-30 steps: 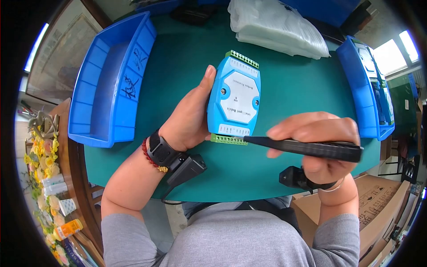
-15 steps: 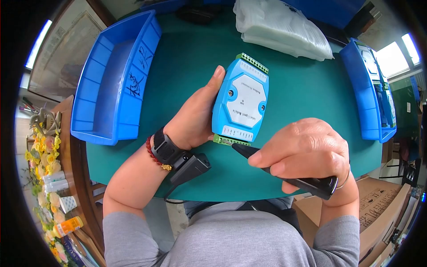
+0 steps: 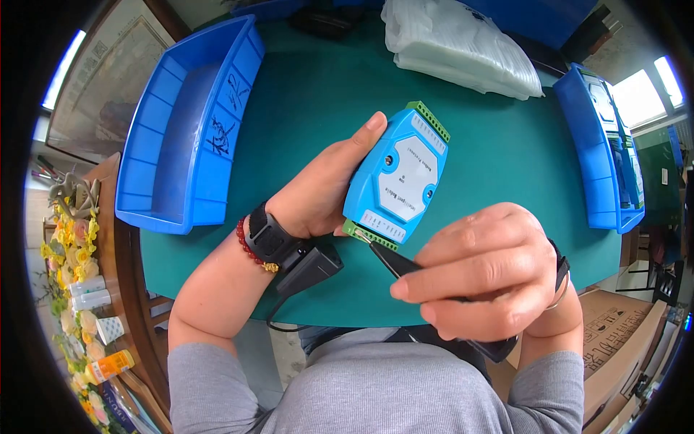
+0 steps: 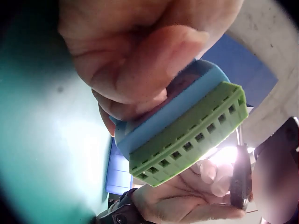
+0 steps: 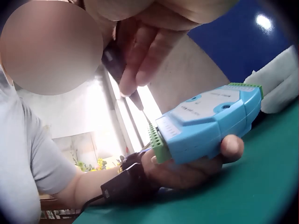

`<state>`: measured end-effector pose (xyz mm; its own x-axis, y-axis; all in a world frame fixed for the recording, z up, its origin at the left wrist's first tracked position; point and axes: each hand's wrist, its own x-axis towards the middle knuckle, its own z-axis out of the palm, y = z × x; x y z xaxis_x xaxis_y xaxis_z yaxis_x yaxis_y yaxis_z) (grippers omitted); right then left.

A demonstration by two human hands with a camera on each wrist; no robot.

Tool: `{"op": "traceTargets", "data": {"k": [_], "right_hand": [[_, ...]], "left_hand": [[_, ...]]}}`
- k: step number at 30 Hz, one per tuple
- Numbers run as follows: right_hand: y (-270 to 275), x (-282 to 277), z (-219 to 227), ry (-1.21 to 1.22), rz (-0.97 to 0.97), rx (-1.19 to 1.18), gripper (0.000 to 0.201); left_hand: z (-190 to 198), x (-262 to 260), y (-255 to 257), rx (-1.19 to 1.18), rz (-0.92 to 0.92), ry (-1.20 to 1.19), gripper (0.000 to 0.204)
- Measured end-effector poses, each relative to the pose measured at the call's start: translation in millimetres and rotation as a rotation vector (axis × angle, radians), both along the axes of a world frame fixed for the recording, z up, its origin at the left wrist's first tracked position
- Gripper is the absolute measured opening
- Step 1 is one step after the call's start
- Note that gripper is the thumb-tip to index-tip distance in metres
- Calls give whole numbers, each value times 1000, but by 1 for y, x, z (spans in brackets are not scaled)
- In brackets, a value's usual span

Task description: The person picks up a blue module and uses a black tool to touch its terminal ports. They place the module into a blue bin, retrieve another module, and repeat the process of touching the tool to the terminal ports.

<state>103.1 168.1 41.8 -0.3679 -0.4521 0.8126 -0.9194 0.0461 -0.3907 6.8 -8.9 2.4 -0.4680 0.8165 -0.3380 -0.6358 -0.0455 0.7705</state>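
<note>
My left hand (image 3: 318,188) holds a blue plastic module (image 3: 426,155) above the table, thumb along its left edge and fingers underneath. The module has a white printed label, two screws on its face and a green terminal block at each end. My right hand (image 3: 484,275) grips a black-handled screwdriver (image 3: 389,257) with a thin metal shaft. Its tip is at the left end of the near terminal block (image 3: 381,240). In the left wrist view, a row of square openings shows along that terminal block (image 4: 187,142). The right wrist view has the screwdriver (image 5: 135,99) slanting down to the block's top.
A blue bin (image 3: 155,126) stands left on the green table (image 3: 318,87). Another blue bin (image 3: 589,159) at right contains similar modules (image 3: 603,101). White foam-like sheets (image 3: 459,54) lie at the back. Below the table's right edge is a cardboard box (image 3: 614,329).
The screwdriver tip has gone from the terminal block's right end to its left end, and its handle has swung toward the body. The module has shifted right and turned slightly clockwise.
</note>
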Motion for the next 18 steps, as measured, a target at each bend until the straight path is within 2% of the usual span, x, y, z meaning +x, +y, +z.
{"op": "traceTargets", "data": {"k": [5, 8, 13, 16, 18], "right_hand": [[-2, 14, 1, -317, -127, -120, 28], [-6, 19, -7, -439, -144, -219, 32], [1, 11, 4, -276, -161, -63, 29], [9, 9, 7, -289, -157, -69, 28], [18, 9, 11, -406, -131, -135, 27]], "left_hand": [[-2, 1, 2, -11, 7, 19, 64], [10, 8, 9, -23, 120, -47, 65], [-1, 3, 1, 125, 91, -45, 62], [-3, 6, 3, 174, 170, -39, 60], [-3, 6, 4, 188, 251, -9, 66]]}}
